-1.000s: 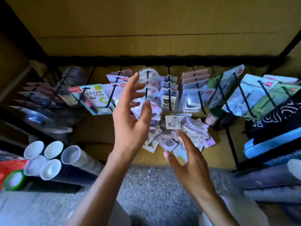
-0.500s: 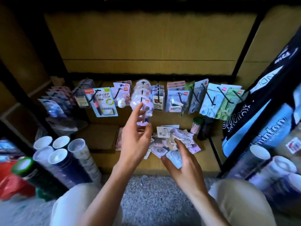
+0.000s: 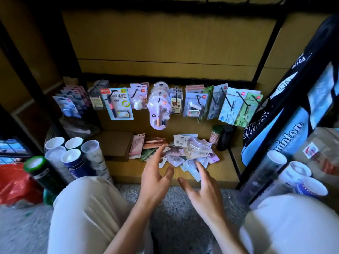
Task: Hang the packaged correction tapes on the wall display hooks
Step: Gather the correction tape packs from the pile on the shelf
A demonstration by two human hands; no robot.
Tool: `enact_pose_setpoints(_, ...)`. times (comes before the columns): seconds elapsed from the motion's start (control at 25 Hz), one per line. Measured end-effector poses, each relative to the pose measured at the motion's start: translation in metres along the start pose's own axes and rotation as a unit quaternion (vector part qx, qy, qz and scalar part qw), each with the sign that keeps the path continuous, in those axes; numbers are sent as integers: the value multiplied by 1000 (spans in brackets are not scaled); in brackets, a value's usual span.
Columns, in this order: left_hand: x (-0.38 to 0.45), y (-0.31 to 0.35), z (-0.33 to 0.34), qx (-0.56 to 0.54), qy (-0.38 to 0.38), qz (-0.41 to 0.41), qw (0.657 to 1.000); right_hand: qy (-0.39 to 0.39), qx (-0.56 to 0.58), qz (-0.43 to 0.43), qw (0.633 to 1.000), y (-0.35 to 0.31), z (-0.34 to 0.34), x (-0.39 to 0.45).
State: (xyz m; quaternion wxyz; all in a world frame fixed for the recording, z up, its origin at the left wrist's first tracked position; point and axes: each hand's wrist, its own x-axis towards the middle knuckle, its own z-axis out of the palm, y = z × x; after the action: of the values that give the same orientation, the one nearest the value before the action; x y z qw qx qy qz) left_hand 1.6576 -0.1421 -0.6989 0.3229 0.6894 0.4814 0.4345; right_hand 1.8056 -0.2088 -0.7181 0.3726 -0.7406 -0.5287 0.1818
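The left hand (image 3: pixel 156 178) has dropped from the hooks (image 3: pixel 159 99) to the loose packs (image 3: pixel 190 153) heaped on the shelf (image 3: pixel 225 167) below, fingers spread and empty, while the right hand (image 3: pixel 205 191), also open and holding nothing, hovers at the pile's near edge, likely to pick the next one.

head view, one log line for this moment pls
left hand: open, empty, over pile | right hand: open, fingers on loose packets | hook row: stocked | step: picking next packet
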Motion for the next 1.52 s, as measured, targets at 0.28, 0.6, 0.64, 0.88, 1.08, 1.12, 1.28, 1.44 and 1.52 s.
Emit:
enact_pose_setpoints(0.28,51,-17,44,-6,-52,-46,998,41,7,27,999,26,1,53)
enact_pose_setpoints(0.6,138,-116,148,62,-165,-132,975,-32,-141,127,981,140,47,192)
enact_pose_setpoints(0.64,147,-128,159,64,-180,-139,972,-36,-169,128,977,153,52,206)
enact_pose_setpoints(0.88,188,-206,215,69,-215,-181,957,-78,-313,38,946,228,105,305)
enact_pose_setpoints(1.08,199,-237,215,59,-204,-173,962,-187,-440,-15,878,254,145,350)
enact_pose_setpoints(1.12,200,-241,213,59,-205,-168,962,-194,-447,-13,873,257,152,354)
enact_pose_setpoints(1.28,200,-244,208,63,-206,-147,965,-124,-478,-87,865,261,148,367)
enact_pose_setpoints(1.44,201,-234,205,49,-203,-135,969,-50,-493,-66,866,257,144,380)
enact_pose_setpoints(1.52,200,-231,202,42,-204,-118,971,-47,-492,-56,867,252,142,379)
